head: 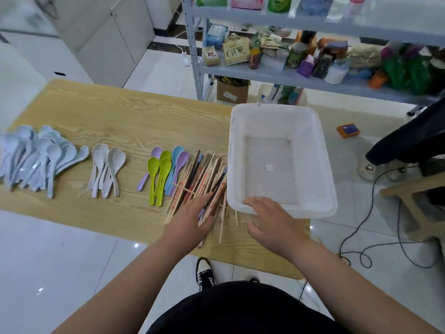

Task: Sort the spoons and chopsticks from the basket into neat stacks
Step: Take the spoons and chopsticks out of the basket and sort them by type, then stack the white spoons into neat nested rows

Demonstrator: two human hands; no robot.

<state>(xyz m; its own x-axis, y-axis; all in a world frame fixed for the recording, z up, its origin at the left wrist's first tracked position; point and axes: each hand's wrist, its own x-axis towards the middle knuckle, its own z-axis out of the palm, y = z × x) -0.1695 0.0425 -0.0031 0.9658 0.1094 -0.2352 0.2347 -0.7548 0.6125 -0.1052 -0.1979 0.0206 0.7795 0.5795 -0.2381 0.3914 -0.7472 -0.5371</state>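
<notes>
A white plastic basket (313,145) stands at the right end of the wooden table (120,112) with nothing in it. Left of it lies a loose pile of chopsticks (204,174), mostly pale wood, a few dark. My left hand (190,218) rests flat on the near end of that pile, fingers straight. My right hand (269,218) hovers at the basket's near rim, fingers spread, holding nothing. Coloured spoons (166,167) in green, purple and blue lie beside the chopsticks. White spoons (107,167) form a small group further left. Pale blue spoons (36,157) are heaped at the far left.
A metal shelf rack (313,68) with packets and bottles stands behind the table. Cables (375,237) trail on the tiled floor to the right, near a wooden stool (414,196) and an orange box (348,131). My shoe (204,273) shows under the table's near edge.
</notes>
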